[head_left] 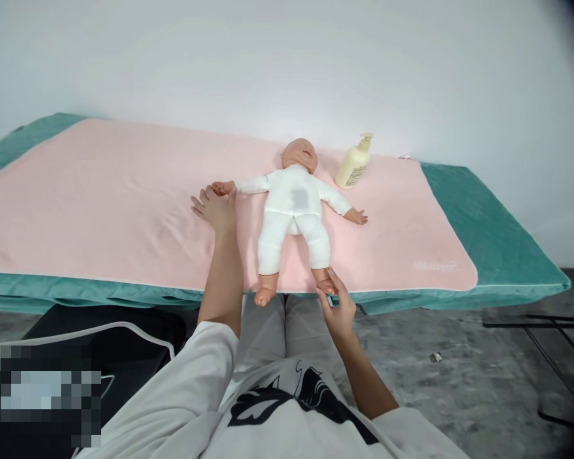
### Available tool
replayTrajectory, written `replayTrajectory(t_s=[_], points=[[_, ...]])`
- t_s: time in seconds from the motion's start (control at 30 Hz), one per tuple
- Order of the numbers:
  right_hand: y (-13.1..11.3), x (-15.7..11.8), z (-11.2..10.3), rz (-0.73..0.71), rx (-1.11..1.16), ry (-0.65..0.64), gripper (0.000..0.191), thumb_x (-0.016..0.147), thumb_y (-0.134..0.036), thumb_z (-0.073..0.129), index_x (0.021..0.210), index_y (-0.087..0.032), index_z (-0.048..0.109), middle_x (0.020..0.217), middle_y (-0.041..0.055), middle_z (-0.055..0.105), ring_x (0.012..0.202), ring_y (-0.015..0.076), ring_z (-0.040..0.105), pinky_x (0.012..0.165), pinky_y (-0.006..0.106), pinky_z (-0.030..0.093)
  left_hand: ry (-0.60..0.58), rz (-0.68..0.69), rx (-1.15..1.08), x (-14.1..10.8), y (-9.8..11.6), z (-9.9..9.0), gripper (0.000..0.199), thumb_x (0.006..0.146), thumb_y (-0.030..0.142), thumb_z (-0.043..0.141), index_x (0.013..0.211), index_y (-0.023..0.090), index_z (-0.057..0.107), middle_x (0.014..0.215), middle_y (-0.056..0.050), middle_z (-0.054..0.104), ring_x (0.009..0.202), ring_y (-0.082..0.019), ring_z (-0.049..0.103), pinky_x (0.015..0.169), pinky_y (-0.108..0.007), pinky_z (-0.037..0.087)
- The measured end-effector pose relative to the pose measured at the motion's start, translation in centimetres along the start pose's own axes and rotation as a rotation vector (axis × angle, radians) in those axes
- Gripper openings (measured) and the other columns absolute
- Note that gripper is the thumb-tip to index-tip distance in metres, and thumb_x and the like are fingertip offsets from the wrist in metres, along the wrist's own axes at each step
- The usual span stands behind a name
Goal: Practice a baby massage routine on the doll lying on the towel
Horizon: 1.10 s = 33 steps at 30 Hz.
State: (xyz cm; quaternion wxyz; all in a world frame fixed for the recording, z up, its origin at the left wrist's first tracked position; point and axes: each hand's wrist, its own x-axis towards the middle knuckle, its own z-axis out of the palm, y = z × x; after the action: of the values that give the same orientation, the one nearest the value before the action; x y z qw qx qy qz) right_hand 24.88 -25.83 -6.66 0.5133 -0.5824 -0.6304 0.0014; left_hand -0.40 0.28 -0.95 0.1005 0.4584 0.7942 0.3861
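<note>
A baby doll (294, 201) in a white cloth body lies on its back on a pink mat (124, 210), arms spread and head toward the wall. My left hand (216, 207) is at the doll's hand on the left side, its fingers spread over the mat and its thumb beside the doll's wrist. At the doll's foot on the right, by the mat's front edge, my right hand (337, 303) has thumb and fingers around the foot. The doll's other foot hangs slightly over the edge.
A pale yellow pump bottle (353, 167) stands on the mat, right of the doll's head. Beneath the mat is a green-covered table (488, 223) against a white wall. A black item (110, 319) sits below left, and black metal legs (530, 326) show at right.
</note>
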Motion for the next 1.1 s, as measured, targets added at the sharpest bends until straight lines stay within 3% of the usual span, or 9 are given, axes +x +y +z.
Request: replayTrajectory(t_s=[0.07,0.17,0.23,0.4,0.63,0.83,1.1], points=[[-0.2,0.6,-0.1,-0.002,0.025,0.025,0.055,0.089,-0.022,0.066,0.142,-0.026,0.051,0.132,0.009,0.067,0.121,0.0224,0.067,0.1,0.036,0.06,0.058,0.094,-0.15,0.0,0.1,0.2,0.06,0.089,0.046,0.061,0.141,0.021,0.046,0.147,-0.016,0.051,0.148,-0.034,0.031,0.122,-0.058,0.016],[-0.4,1.8,-0.1,0.005,0.044,0.068,0.054,0.089,-0.023,0.066,0.141,-0.024,0.051,0.131,0.011,0.068,0.121,0.0239,0.066,0.101,0.04,0.059,0.1,0.317,-0.349,-0.8,0.7,0.4,0.058,0.089,0.041,0.062,0.141,0.021,0.046,0.143,-0.015,0.055,0.139,-0.028,0.047,0.119,-0.046,0.03],[-0.5,2.8,0.0,0.022,0.059,0.09,0.053,0.09,-0.025,0.066,0.141,-0.023,0.052,0.13,0.0117,0.068,0.121,0.0242,0.066,0.102,0.041,0.059,0.099,0.429,-0.419,-1.8,1.4,0.5,0.055,0.091,0.042,0.06,0.14,0.021,0.048,0.142,-0.013,0.056,0.135,-0.026,0.051,0.117,-0.041,0.036],[-0.6,5.6,0.6,0.049,0.122,0.102,0.053,0.09,-0.026,0.067,0.14,-0.025,0.051,0.135,0.011,0.064,0.126,0.0238,0.063,0.106,0.043,0.056,0.013,0.591,-0.468,-4.0,3.0,0.7,0.046,0.09,0.049,0.061,0.129,0.024,0.061,0.133,-0.009,0.064,0.128,-0.026,0.055,0.114,-0.043,0.038],[-0.9,8.7,1.2,0.049,0.14,0.094,0.051,0.09,-0.029,0.067,0.139,-0.026,0.052,0.135,0.0089,0.064,0.127,0.0225,0.062,0.107,0.039,0.054,-0.087,0.757,-0.443,-4.2,3.3,1.2,0.048,0.081,0.053,0.073,0.12,0.026,0.067,0.128,-0.007,0.068,0.125,-0.026,0.059,0.112,-0.043,0.039],[-0.9,10.2,1.7,0.092,0.117,0.092,0.05,0.09,-0.036,0.065,0.137,-0.025,0.053,0.134,0.0097,0.064,0.126,0.0238,0.062,0.104,0.041,0.056,-0.2,0.878,-0.35,-3.8,3.3,1.6,0.03,0.088,0.041,0.068,0.115,0.03,0.071,0.125,-0.004,0.071,0.128,-0.025,0.058,0.111,-0.045,0.038],[-0.8,11.2,2.3,0.074,0.144,0.081,0.05,0.092,-0.037,0.063,0.138,-0.024,0.052,0.137,0.0102,0.062,0.129,0.0246,0.06,0.107,0.043,0.053,-0.283,0.966,-0.342,-3.3,3.3,1.8,0.026,0.089,0.033,0.065,0.113,0.031,0.073,0.123,-0.002,0.072,0.125,-0.025,0.059,0.109,-0.048,0.039]])
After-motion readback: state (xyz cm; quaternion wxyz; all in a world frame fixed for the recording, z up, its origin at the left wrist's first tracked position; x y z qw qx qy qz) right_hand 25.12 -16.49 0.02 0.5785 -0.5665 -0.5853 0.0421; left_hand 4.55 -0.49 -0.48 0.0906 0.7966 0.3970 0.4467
